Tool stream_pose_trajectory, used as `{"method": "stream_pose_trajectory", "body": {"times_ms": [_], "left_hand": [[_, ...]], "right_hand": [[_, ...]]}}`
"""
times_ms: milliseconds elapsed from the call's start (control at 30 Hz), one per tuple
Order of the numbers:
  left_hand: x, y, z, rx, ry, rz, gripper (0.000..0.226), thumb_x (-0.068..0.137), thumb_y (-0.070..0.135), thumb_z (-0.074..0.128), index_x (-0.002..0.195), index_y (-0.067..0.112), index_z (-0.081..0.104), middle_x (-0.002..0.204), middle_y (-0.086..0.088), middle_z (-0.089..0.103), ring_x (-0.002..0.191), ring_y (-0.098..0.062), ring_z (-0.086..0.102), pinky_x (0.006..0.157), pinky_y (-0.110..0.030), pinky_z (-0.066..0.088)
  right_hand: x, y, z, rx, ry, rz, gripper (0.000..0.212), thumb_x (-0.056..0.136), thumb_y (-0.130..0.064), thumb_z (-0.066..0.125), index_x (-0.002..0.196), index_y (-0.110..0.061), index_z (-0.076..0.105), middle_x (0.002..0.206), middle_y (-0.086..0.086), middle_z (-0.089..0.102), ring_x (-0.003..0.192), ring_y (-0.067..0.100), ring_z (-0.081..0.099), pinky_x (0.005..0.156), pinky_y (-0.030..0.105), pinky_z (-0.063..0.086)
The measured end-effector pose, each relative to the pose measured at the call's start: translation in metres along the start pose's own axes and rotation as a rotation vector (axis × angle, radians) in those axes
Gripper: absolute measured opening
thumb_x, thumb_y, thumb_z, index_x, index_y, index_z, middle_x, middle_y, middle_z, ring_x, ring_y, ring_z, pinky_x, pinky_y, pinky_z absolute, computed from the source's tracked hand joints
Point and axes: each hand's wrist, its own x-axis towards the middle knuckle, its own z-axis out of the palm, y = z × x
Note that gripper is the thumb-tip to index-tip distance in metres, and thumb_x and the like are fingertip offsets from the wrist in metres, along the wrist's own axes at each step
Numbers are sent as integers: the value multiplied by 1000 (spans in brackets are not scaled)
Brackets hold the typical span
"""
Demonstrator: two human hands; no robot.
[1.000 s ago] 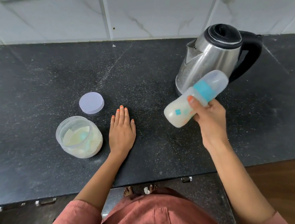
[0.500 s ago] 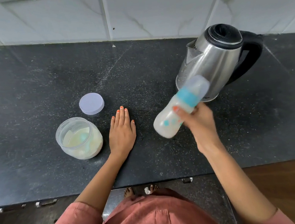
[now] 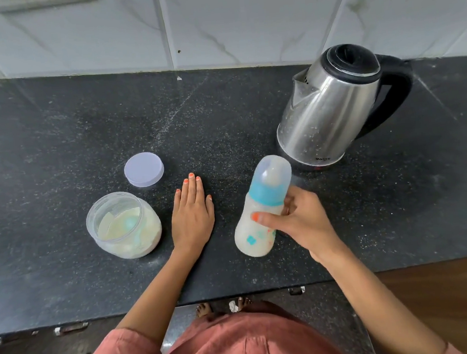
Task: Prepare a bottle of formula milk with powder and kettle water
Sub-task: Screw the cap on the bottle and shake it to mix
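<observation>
On the dark counter (image 3: 53, 130) the steel kettle (image 3: 331, 114) stands at the back right, apparently done with. The powder jar (image 3: 123, 226) sits open, its lid (image 3: 144, 169) just behind it, so closing it remains. The capped bottle (image 3: 260, 211), full of milky liquid, is near upright in the right hand (image 3: 298, 222), whose grip clasps its middle; mixing looks nearly finished. The left hand (image 3: 191, 211) lies flat, released.

The jar (image 3: 124, 225) stands on the bench (image 3: 53, 130) at left, the lid (image 3: 144, 169) just behind it. The kettle (image 3: 331, 111) stands rear right, the bottle (image 3: 262, 211) before it.
</observation>
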Motion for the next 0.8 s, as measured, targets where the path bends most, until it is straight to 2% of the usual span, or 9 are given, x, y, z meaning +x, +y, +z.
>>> {"method": "stream_pose_trajectory", "body": {"times_ms": [100, 200, 367, 433, 500, 567, 667, 733, 800], "left_hand": [[0, -1, 1, -6, 1, 2, 49, 99, 25, 29, 142, 2, 22, 152, -13, 20, 141, -24, 18, 114, -36, 9], [0, 0, 0, 8, 3, -2, 57, 95, 33, 14, 141, 1, 25, 150, -14, 24, 140, -25, 21, 113, -36, 11], [0, 0, 0, -5, 1, 5, 49, 99, 25, 27, 142, 1, 24, 151, -14, 22, 141, -25, 19, 114, -37, 11], [0, 1, -1, -2, 7, 1, 50, 99, 26, 25, 141, 0, 27, 150, -16, 25, 139, -27, 23, 113, -39, 14], [0, 1, -1, 9, 9, -8, 58, 94, 32, 15, 138, -1, 32, 147, -17, 31, 137, -29, 29, 112, -40, 19], [0, 1, -1, 7, 4, -8, 63, 91, 34, 10, 138, -1, 33, 147, -17, 32, 136, -29, 30, 111, -41, 20], [0, 0, 0, 3, 3, -2, 64, 90, 34, 10, 138, -2, 33, 146, -18, 32, 136, -29, 31, 111, -41, 20], [1, 0, 0, 8, -1, -1, 63, 91, 34, 10, 138, -1, 32, 147, -17, 31, 136, -29, 30, 112, -41, 19], [1, 0, 0, 8, -3, 2, 60, 93, 33, 12, 139, 0, 30, 148, -16, 28, 138, -28, 27, 112, -40, 17]], "right_hand": [[8, -6, -9, 204, 130, -24, 28, 64, -8, 74, 86, -21, 64, 73, -16, 72, 74, -2, 65, 70, 17, 54], [20, -8, -14, 469, 339, -56, 23, 73, -10, 69, 92, -21, 64, 80, -13, 72, 84, 4, 66, 81, 27, 55], [2, -4, -2, 79, -4, 37, 28, 68, 1, 73, 85, -19, 64, 71, -12, 70, 68, -4, 64, 61, 13, 50], [6, -5, -7, 142, 49, 57, 25, 67, -5, 72, 87, -18, 65, 78, -9, 70, 75, 2, 65, 67, 19, 53], [15, -7, -13, 377, 235, 71, 19, 73, -12, 67, 90, -18, 63, 88, -4, 69, 82, 8, 65, 75, 27, 56], [21, -6, -15, 536, 352, 54, 14, 81, -14, 62, 94, -19, 61, 91, -4, 67, 83, 7, 66, 74, 27, 57], [12, -2, -5, 314, 181, 94, 17, 77, -7, 66, 90, -18, 63, 87, -4, 69, 84, 11, 66, 78, 29, 56], [3, 3, -1, 161, 45, 122, 21, 71, -3, 70, 85, -17, 65, 76, -7, 71, 77, 7, 66, 72, 22, 55], [6, 1, -6, 229, 66, 103, 23, 65, -8, 72, 85, -17, 65, 73, -8, 72, 73, 3, 66, 67, 20, 55]]}}
